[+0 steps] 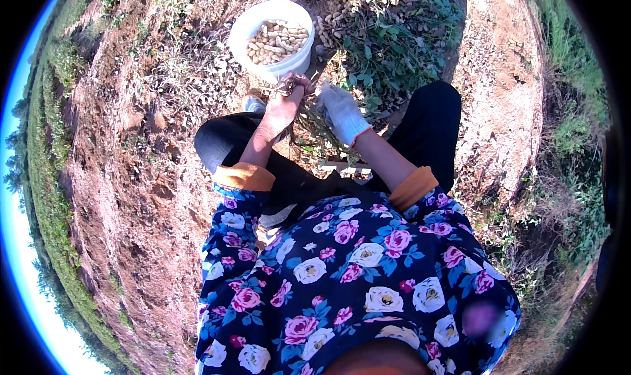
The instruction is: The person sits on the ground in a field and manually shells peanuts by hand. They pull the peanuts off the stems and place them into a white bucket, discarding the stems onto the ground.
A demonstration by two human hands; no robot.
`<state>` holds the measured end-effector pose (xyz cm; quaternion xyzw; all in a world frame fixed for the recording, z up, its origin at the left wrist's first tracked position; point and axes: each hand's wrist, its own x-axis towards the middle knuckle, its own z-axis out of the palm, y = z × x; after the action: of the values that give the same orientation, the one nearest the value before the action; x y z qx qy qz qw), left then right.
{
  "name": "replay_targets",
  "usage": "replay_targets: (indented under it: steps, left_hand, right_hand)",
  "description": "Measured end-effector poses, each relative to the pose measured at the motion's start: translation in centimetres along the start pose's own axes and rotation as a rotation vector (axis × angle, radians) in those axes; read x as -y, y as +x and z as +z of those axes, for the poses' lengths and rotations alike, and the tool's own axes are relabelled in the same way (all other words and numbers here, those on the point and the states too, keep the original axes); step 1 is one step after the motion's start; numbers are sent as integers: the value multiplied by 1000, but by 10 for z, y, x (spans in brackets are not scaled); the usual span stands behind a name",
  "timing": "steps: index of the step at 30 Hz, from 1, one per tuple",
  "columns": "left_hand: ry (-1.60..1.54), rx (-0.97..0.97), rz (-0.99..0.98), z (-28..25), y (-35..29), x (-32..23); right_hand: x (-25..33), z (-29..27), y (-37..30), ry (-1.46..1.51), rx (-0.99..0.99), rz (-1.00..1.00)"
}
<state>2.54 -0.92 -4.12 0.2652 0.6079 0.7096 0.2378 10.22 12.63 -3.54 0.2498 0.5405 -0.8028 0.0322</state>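
Note:
My left hand (284, 104), bare, is closed around the root end of a peanut plant (306, 126), just in front of the bucket. The plant's thin stems hang down between my forearms. Right beside it, my right hand (340, 112) wears a white knitted glove with a red-edged cuff. Its fingers are bent together near the roots; what they pinch is too small to make out. Beyond my left hand stands a white bucket (239, 41), partly filled with pale unshelled peanuts (279, 41).
Green uprooted peanut plants (388, 53) lie heaped beyond my right hand, in shade. Loose peanuts (332, 26) lie on the ground right of the bucket. Dry leaves and bare reddish soil (131, 178) spread to the left. Weeds (572, 132) border the right side. My bent knees flank my hands.

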Motion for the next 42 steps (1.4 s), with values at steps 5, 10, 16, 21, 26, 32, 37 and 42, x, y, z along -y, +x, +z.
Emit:
replay_targets:
  steps: [5,10,16,21,26,32,37,42]
  left_hand:
    - [62,-159,-166,11,-4,-30]
    - [175,-130,-122,2,-8,-19]
    - [147,-177,-38,6,-2,-12]
    - [-154,-315,-362,2,2,-25]
    - [-271,-373,-554,8,10,-37]
    - [-378,-417,-460,12,22,-13]
    - [-437,-327,-535,8,23,-6]
    - [-183,-234,-626,14,21,-16]
  right_hand:
    - [-2,-43,46,639,-303,308]
    - [12,-109,50,341,-410,257]
    - [56,-40,84,26,105,90]
    - [106,1,87,-646,-51,-419]
    - [46,-13,2,-326,127,-506]
    - [7,-29,-38,-812,-93,-682]
    - [21,-28,-23,-885,-194,-521]
    - [25,-42,5,-954,-120,-445]
